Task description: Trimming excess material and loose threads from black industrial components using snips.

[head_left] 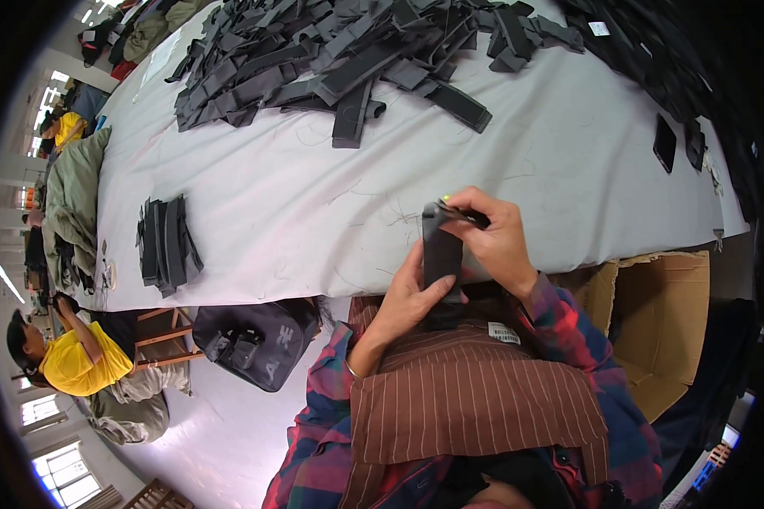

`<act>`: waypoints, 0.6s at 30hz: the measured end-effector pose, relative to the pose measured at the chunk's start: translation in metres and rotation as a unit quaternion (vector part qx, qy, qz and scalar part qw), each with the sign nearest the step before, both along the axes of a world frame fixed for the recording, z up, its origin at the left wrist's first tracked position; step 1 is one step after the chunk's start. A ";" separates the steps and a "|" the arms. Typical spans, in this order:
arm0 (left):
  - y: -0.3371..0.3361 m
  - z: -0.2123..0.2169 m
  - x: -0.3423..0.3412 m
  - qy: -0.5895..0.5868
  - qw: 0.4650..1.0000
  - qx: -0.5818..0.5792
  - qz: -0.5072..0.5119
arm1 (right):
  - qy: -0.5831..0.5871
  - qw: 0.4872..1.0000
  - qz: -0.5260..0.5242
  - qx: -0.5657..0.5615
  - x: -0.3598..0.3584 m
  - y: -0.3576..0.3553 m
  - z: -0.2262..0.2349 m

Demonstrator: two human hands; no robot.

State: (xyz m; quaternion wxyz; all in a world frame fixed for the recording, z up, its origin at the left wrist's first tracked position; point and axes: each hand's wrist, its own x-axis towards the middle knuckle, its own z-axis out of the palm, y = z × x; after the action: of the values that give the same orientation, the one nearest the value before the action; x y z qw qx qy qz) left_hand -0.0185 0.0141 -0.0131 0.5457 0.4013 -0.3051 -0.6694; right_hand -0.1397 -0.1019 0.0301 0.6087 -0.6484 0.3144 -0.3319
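My left hand (416, 293) grips a dark grey fabric strip (441, 246), fingers and thumb closed around its lower part. The strip stands roughly upright over the table's near edge, in front of my apron. At the strip's top end is my right hand (497, 233), closed on a small dark tool that looks like thread snips (475, 219). Its tip touches or nearly touches the strip; the fingers partly hide it. Loose cut threads (412, 212) lie on the pale cloth beside the strip.
A large heap of similar strips (339, 59) covers the table's far side. A neat stack of strips (168, 242) lies at the left. A phone (664, 144) rests at the right. Below are a cardboard box (658, 331) and a black bag (259, 339). A person in yellow (85, 360) sits left.
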 end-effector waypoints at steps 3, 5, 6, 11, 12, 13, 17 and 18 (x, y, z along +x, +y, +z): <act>0.003 0.017 0.012 0.020 0.987 0.064 0.149 | -0.004 0.985 0.045 -0.164 -0.009 0.007 0.021; -0.006 0.016 0.022 -0.029 0.963 -0.016 0.269 | -0.011 0.980 0.056 -0.189 -0.010 0.014 0.019; -0.007 0.011 0.031 -0.069 0.949 -0.045 0.303 | -0.017 0.975 0.068 -0.213 -0.009 0.017 0.018; -0.022 0.026 0.039 -0.157 0.908 -0.121 0.369 | -0.084 0.979 0.101 -0.155 -0.004 0.028 0.007; -0.024 0.030 0.037 -0.184 0.895 -0.148 0.378 | -0.085 0.979 0.101 -0.157 -0.005 0.028 0.011; -0.028 0.035 0.038 -0.363 0.818 -0.181 0.408 | -0.066 0.969 0.113 -0.210 -0.007 0.028 0.013; -0.021 0.033 0.048 -0.451 0.785 -0.124 0.406 | -0.015 0.910 0.092 -0.404 -0.005 0.023 0.008; -0.018 0.033 0.051 -0.452 0.784 -0.124 0.407 | 0.025 0.886 0.087 -0.454 -0.006 0.022 0.007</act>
State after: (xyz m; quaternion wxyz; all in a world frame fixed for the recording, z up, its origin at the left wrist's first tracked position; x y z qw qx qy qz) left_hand 0.0321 -0.0038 0.0202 0.6121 0.6736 -0.4058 -0.0833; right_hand -0.1452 -0.0796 0.0371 0.2658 -0.8868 0.0867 -0.3679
